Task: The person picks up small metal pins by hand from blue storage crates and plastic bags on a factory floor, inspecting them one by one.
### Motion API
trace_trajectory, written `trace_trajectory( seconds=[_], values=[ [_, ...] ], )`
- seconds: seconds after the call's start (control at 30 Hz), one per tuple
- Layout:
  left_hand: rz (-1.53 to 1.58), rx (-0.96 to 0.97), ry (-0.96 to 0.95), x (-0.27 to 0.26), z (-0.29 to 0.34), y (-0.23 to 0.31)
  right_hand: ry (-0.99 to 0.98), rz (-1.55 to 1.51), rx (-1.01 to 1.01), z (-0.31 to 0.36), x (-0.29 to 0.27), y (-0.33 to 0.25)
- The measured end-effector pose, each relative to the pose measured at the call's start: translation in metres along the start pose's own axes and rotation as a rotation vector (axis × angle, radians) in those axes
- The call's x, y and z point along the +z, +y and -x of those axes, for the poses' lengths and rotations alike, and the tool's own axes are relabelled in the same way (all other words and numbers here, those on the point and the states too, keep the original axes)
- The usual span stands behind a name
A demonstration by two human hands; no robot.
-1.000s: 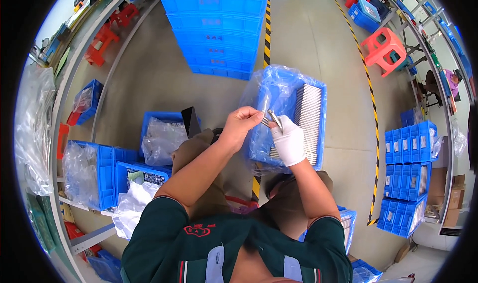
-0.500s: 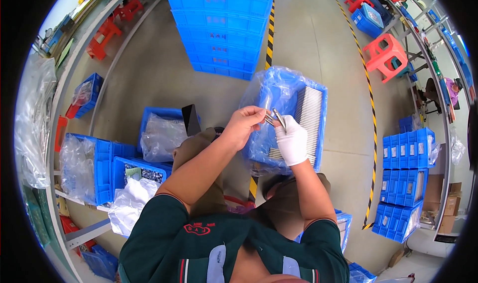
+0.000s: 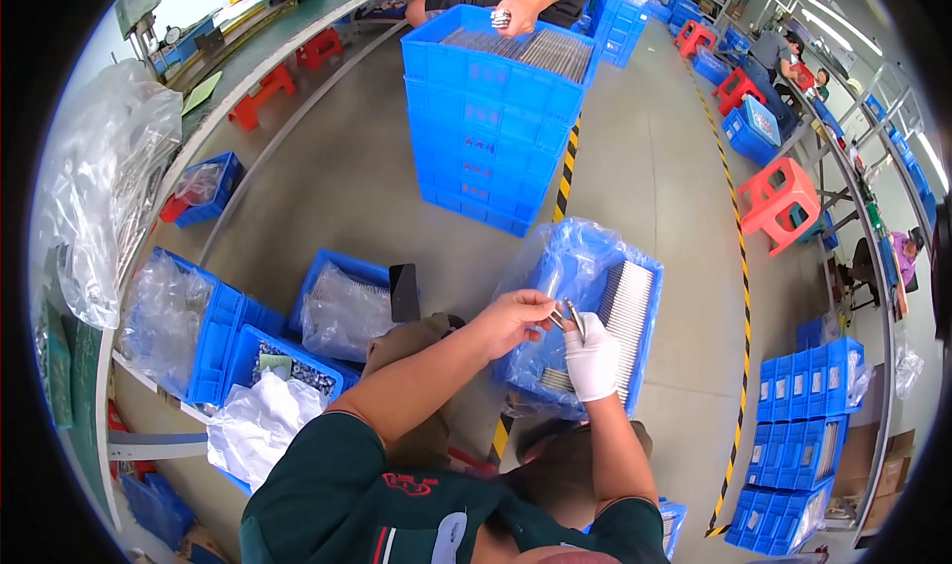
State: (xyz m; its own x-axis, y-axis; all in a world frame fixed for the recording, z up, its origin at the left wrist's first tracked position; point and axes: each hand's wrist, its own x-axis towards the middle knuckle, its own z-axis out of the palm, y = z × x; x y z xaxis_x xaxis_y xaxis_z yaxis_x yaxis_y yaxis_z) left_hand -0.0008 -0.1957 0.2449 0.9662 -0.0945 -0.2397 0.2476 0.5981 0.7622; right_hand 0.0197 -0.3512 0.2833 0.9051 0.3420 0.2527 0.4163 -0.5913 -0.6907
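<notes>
Above a plastic-lined blue bin (image 3: 650,338) my two hands are close together. My left hand (image 3: 514,324) is bare, with thumb and fingertips pinched on the end of a slim metal rod. A white glove covers my right hand (image 3: 595,362), whose fingers are closed around shiny metal rods (image 3: 575,318) that stick up past the thumb. How many it holds, I cannot tell. Inside the bin, a long row of metal rods (image 3: 627,301) lines the right side, with a shorter group at the near end. Clear plastic film (image 3: 570,251) hangs over the far and left rims.
Ahead rises a stack of blue crates (image 3: 476,147); a co-worker's hand (image 3: 521,13) holds metal pieces above it. To my left are a bin of small parts (image 3: 297,361), crumpled white wrapping (image 3: 263,420) and a dark phone-like slab (image 3: 404,292). Crates (image 3: 808,385) and a red stool (image 3: 780,205) stand right.
The view has tilted upward, so everything sits lower in the picture and a co-worker's hand shows over the crate stack. My hands stay together above the bin, still gripping rods.
</notes>
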Motion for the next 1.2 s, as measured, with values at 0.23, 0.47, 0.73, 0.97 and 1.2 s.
trace_trajectory(
  seconds=[0.23, 0.47, 0.73, 0.97, 1.2],
  values=[
    [-0.336, 0.178, 0.066, 0.009, 0.002, 0.005, -0.056, -0.059, 0.063, -0.006, 0.001, 0.009],
    [-0.388, 0.309, 0.107, 0.006, -0.004, 0.007, -0.137, -0.266, 0.138, -0.007, 0.001, 0.027],
    [-0.217, 0.139, -0.017, 0.003, -0.001, 0.019, -0.354, -0.669, 0.363, -0.007, -0.009, 0.011],
    [-0.238, 0.09, -0.035, -0.002, 0.002, 0.023, -0.397, -0.631, 0.369, -0.005, -0.012, 0.006],
    [-0.317, 0.096, -0.098, -0.003, 0.011, 0.026, -0.438, -0.729, 0.403, 0.001, -0.016, 0.001]
  ],
)
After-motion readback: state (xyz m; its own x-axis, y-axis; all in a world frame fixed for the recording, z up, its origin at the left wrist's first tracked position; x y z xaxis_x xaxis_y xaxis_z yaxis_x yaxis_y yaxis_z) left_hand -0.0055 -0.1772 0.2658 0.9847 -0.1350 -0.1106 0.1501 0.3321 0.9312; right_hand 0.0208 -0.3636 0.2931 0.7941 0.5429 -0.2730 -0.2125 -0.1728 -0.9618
